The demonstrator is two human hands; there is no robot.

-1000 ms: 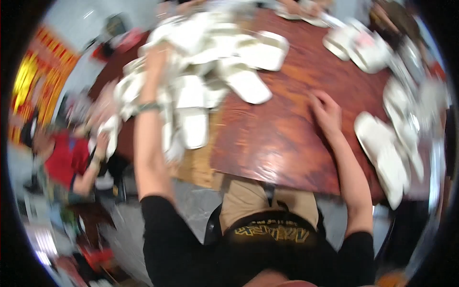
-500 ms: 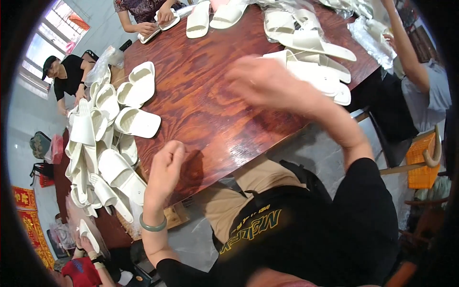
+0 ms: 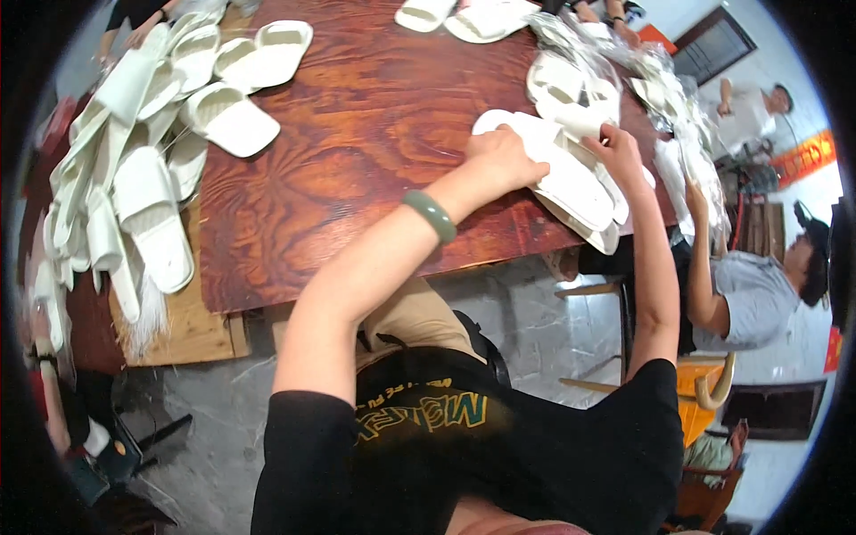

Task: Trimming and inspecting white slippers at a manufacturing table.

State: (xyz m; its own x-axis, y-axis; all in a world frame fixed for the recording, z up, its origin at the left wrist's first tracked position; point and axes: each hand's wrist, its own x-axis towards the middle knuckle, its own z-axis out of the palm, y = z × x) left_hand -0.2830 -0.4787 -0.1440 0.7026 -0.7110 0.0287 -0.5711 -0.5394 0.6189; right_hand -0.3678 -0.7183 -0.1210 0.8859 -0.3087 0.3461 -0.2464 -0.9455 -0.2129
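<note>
My left hand (image 3: 502,161), with a green bangle (image 3: 429,215) on its wrist, presses down on a stack of white slippers (image 3: 571,183) at the right edge of a dark red wooden table (image 3: 357,134). My right hand (image 3: 617,150) grips the far side of the same stack. More white slippers (image 3: 571,89), some in clear plastic bags, lie just beyond the stack.
A large heap of white slippers (image 3: 134,160) covers the table's left side. Further slippers (image 3: 464,13) lie at the far edge. A seated person in a grey shirt (image 3: 758,294) reaches toward the bagged slippers (image 3: 687,134) on the right. Other people sit at the far side.
My view has swung from the left heap to the right side of the table. Both hands moved right and came down onto the stack of white slippers.
</note>
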